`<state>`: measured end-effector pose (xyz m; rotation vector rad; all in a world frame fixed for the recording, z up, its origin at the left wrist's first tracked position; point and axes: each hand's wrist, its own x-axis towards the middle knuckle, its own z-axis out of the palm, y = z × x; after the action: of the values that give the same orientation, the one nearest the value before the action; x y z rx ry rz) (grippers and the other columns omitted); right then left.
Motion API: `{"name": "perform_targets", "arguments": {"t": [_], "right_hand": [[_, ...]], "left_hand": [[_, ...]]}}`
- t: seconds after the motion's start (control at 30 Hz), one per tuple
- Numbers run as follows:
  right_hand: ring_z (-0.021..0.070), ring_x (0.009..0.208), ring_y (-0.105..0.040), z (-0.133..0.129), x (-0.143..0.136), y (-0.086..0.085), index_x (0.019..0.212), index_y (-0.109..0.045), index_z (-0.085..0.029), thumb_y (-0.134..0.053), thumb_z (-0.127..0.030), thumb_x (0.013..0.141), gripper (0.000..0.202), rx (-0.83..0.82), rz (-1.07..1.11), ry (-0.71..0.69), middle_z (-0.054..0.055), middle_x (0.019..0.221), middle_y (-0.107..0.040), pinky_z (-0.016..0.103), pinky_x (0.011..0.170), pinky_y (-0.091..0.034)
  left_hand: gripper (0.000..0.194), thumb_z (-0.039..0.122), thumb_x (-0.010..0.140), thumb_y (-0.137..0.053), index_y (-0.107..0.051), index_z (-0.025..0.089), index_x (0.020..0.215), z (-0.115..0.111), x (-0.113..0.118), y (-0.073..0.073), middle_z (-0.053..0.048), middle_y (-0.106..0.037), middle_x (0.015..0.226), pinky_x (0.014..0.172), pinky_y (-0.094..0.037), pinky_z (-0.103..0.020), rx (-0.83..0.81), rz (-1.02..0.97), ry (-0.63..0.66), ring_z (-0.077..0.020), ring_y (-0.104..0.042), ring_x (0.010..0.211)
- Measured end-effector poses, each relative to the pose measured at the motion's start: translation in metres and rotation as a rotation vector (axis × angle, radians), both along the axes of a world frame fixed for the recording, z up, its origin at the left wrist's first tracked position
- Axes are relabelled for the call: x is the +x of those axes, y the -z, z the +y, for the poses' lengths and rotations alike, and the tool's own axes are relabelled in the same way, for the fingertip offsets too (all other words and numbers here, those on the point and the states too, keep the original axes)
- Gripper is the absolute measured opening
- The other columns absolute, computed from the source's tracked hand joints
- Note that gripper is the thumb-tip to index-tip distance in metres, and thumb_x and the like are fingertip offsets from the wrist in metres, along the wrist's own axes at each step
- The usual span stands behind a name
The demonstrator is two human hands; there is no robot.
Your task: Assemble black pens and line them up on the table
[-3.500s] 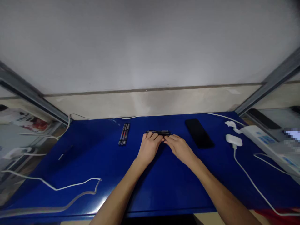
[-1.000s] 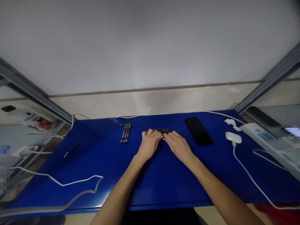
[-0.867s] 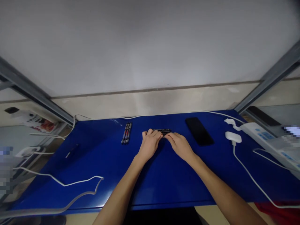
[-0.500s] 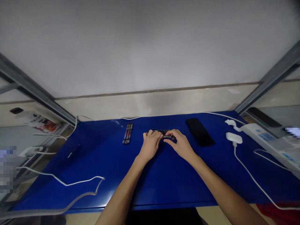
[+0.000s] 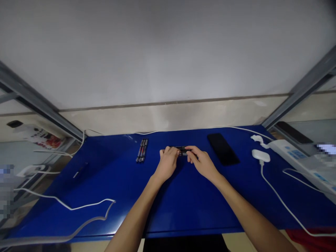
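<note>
Several dark pens (image 5: 182, 151) lie crosswise between my hands on the blue desk (image 5: 189, 199). My left hand (image 5: 167, 161) is closed over their left ends. At the right ends, my right hand (image 5: 201, 162) has thumb and fingers curled round the pens. My fingers hide both ends, so how many pens there are is hard to make out. Left of my left hand, three more dark pens (image 5: 142, 150) rest side by side, pointing away from me. To the right of my right hand lies a black phone (image 5: 223, 149).
A dark pen-like item (image 5: 80, 170) lies at the left. White cables (image 5: 89, 203) cross the left side. A white earphone case (image 5: 260, 155) with a cable lies at the right, beside a white power strip (image 5: 296, 157). Metal posts (image 5: 278, 99) and a wall bound the desk.
My right fingers have closed in round the pens' right ends; the thumb and forefinger were farther apart. My left hand stays at the left ends. The view has shifted slightly.
</note>
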<state>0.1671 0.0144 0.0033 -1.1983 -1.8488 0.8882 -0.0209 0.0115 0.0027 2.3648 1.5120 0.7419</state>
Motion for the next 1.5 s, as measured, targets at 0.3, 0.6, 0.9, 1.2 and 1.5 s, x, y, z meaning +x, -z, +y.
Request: {"name": "perform_targets", "arguments": {"t": [0.3,0.6,0.9,1.2,1.5], "right_hand": [[0.0185,0.088,-0.064,0.0017,0.0009,-0.0025,0.123,-0.058,-0.024,-0.058,-0.033,0.09,0.034,0.079,0.0,0.021,0.006,0.101,-0.069,0.031,0.074,-0.05],[0.0184,0.091,-0.067,0.004,0.0016,0.0003,0.118,-0.062,-0.025,-0.057,-0.029,0.091,0.028,0.038,0.04,0.043,0.005,0.102,-0.071,0.031,0.079,-0.051],[0.0185,0.08,-0.069,0.0029,0.0003,-0.0005,0.111,-0.066,-0.023,-0.055,-0.033,0.092,0.024,-0.066,0.055,0.067,0.004,0.089,-0.072,0.032,0.075,-0.053],[0.0189,0.081,-0.068,0.0059,0.0033,-0.0003,0.109,-0.067,-0.024,-0.058,-0.039,0.09,0.026,-0.06,0.048,0.07,0.005,0.093,-0.072,0.03,0.071,-0.052],[0.0157,0.06,-0.059,0.0082,0.002,0.005,0.114,-0.065,-0.023,-0.05,-0.042,0.095,0.032,-0.099,0.012,0.107,0.002,0.072,-0.066,0.027,0.057,-0.045]], "left_hand": [[0.036,0.029,0.105,-0.021,-0.055,0.02,0.097,0.0025,-0.0023,-0.0008,-0.003,-0.062,0.093,0.078,-0.029,-0.034,-0.041,-0.048,0.024,-0.0176,-0.047,0.089],[0.033,0.027,0.104,-0.024,-0.056,0.021,0.103,0.0023,-0.0011,0.0013,-0.004,-0.064,0.1,0.081,-0.028,-0.035,-0.025,-0.067,0.017,-0.0183,-0.049,0.092],[0.031,0.028,0.104,-0.026,-0.057,0.023,0.109,0.0004,0.0006,-0.002,-0.003,-0.066,0.106,0.083,-0.029,-0.036,-0.034,-0.097,0.046,-0.0186,-0.05,0.096],[0.025,0.03,0.102,-0.035,-0.058,0.025,0.111,0.0036,0.0007,0.0035,-0.002,-0.066,0.111,0.085,-0.029,-0.036,-0.059,-0.094,0.048,-0.0195,-0.051,0.1],[0.028,0.032,0.103,-0.035,-0.058,0.028,0.116,0.0027,0.0068,0.0033,-0.002,-0.065,0.111,0.087,-0.032,-0.036,-0.082,-0.098,0.077,-0.0202,-0.05,0.106]]}}
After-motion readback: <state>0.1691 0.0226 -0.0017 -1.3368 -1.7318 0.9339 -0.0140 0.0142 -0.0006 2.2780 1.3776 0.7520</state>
